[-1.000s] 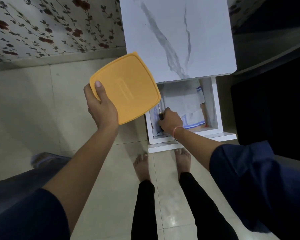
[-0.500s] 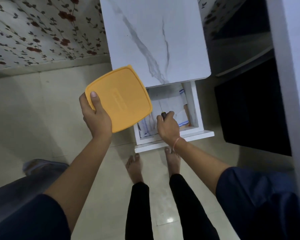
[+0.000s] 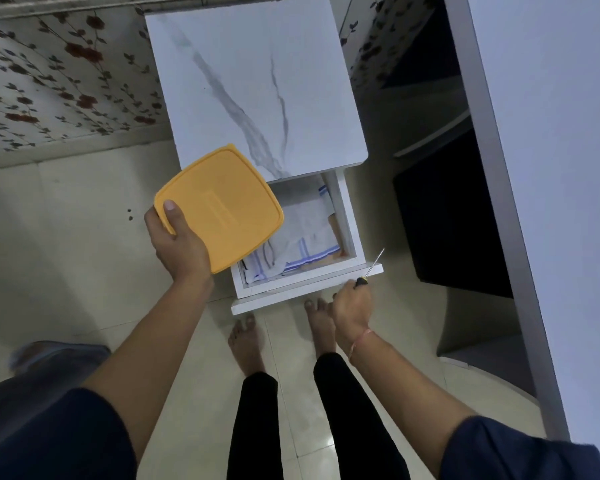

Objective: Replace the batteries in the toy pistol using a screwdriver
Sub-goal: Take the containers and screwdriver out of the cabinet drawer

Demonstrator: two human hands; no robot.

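Note:
My right hand [image 3: 352, 301] grips a small screwdriver [image 3: 370, 267] with a dark handle and a thin metal shaft that points up and to the right, just past the front right corner of the open drawer [image 3: 349, 230]. My left hand [image 3: 179, 245] holds a yellow square box with a lid [image 3: 219, 206] above the drawer's left side, thumb on top. No toy pistol or batteries are in sight.
The drawer belongs to a white marble-topped cabinet [image 3: 257, 81] and holds folded white cloths with blue stripes [image 3: 302, 237]. My bare feet [image 3: 246, 341] stand on the tiled floor just in front. A white panel [image 3: 534, 168] rises at the right beside a dark opening.
My right hand has come out of the drawer with the screwdriver and moved right, past the drawer front. The left hand still holds the yellow box.

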